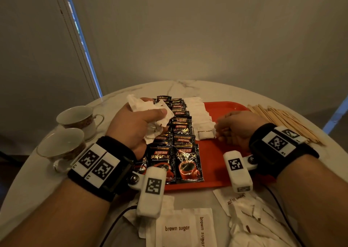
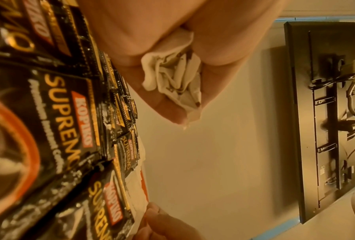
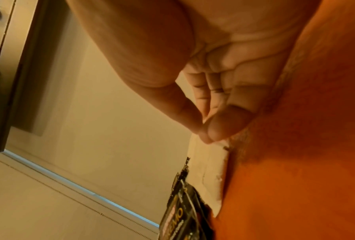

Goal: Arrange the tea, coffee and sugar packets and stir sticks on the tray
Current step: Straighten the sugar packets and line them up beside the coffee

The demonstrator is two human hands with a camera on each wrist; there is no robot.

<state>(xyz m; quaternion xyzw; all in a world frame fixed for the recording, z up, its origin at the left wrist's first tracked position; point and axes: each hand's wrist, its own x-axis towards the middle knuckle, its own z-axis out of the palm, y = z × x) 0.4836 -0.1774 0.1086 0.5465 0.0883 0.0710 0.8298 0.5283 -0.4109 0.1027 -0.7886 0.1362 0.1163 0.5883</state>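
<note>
A red tray (image 1: 228,106) holds two columns of black Kopiko coffee packets (image 1: 181,143) and, beside them, a column of white brown sugar packets (image 1: 197,111). My left hand (image 1: 150,114) hovers over the coffee packets (image 2: 69,113) and grips a crumpled bunch of white sugar packets (image 1: 148,105), which shows in its fist (image 2: 172,78). My right hand (image 1: 219,131) rests on the tray (image 3: 295,178). Its thumb and fingertips pinch the right edge of the nearest sugar packet (image 1: 204,132), the white packet (image 3: 211,170) below the fingertips. Wooden stir sticks (image 1: 282,122) lie in a pile right of the tray.
Two teacups (image 1: 75,118) (image 1: 60,145) stand on the marble table (image 1: 188,88) to the left of the tray. Several loose brown sugar packets (image 1: 178,228) lie at the near edge, under my wrists. A wall rises close behind the table.
</note>
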